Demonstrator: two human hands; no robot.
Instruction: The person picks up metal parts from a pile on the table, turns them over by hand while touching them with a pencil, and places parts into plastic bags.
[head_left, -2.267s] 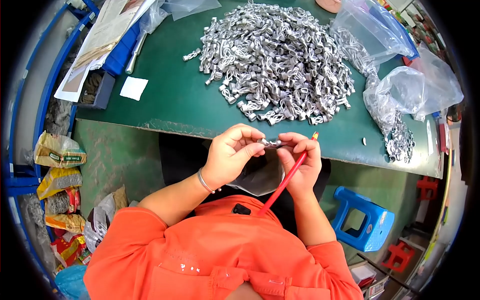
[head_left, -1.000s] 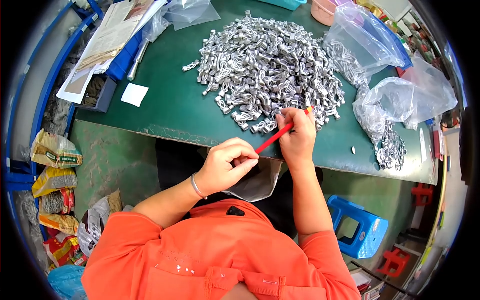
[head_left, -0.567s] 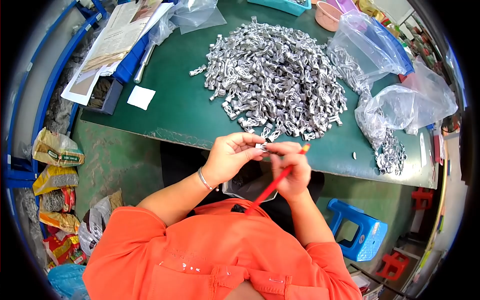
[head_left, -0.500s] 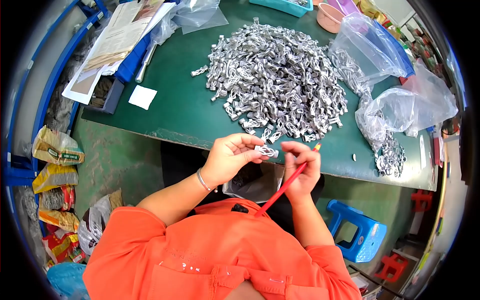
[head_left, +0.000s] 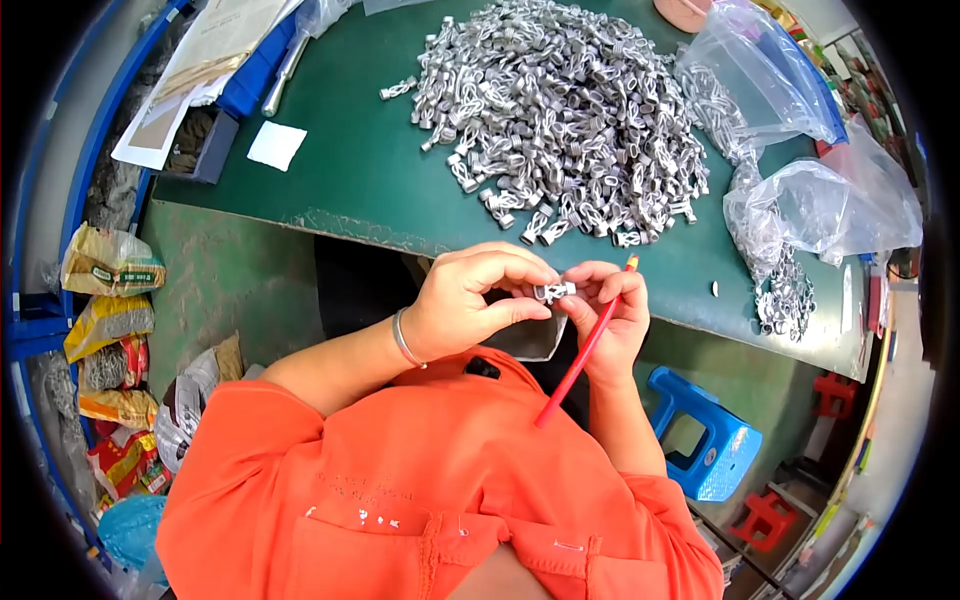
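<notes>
A small silver metal link (head_left: 552,292) with looped wire is pinched between the fingertips of my left hand (head_left: 478,290), just off the table's front edge. Closed as well, my right hand (head_left: 615,325) grips a long red pencil-like stick (head_left: 578,372) with a yellow tip pointing up. The right thumb and index finger also touch the link's right end. Beyond my hands lies a large heap of similar silver links (head_left: 565,125), with a few strays along its near side.
Clear plastic bags (head_left: 825,215) with metal parts lie on the right of the green table (head_left: 340,130). To the left are a white paper square (head_left: 277,146) and a blue bin (head_left: 250,88) with papers. A blue stool (head_left: 715,440) stands below right.
My hands have come together, and the right fingers now touch the link. The view has shifted, so the table and heap sit higher in the frame.
</notes>
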